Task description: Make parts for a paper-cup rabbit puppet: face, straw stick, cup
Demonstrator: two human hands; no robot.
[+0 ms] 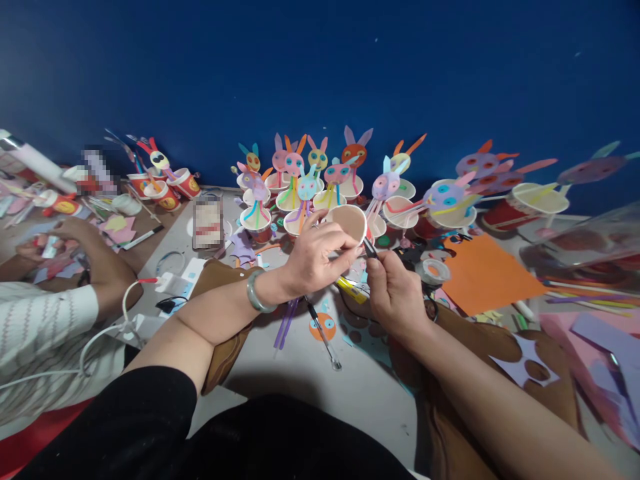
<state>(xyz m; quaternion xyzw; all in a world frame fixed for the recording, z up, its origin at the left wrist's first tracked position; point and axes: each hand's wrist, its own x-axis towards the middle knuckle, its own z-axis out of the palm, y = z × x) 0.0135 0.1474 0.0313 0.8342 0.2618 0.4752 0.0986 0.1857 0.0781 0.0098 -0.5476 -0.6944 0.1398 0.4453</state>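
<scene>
My left hand [320, 257] is closed around a paper cup [349, 221], its open mouth tilted toward me. A slim dark tool [369, 247] is gripped in my right hand [397, 290], with its tip at the cup's rim; my fingers hide the rest, so its kind is unclear. On the table below lie an orange paper face [323, 327] with blue eyes, a clear pen [325, 337] lying across it, and purple straws [286, 325]. Just behind my hands stand several paper cups with rabbit-faced figures [307, 190] on coloured straws.
A co-worker's arm [103, 257] is at the left, near red cups [184, 183] and a phone [208, 223]. White cables [127, 320] run by my left forearm. To the right are an orange sheet [490, 273], a tape roll [435, 270] and paper scraps [530, 360]. A blue wall [320, 67] stands behind.
</scene>
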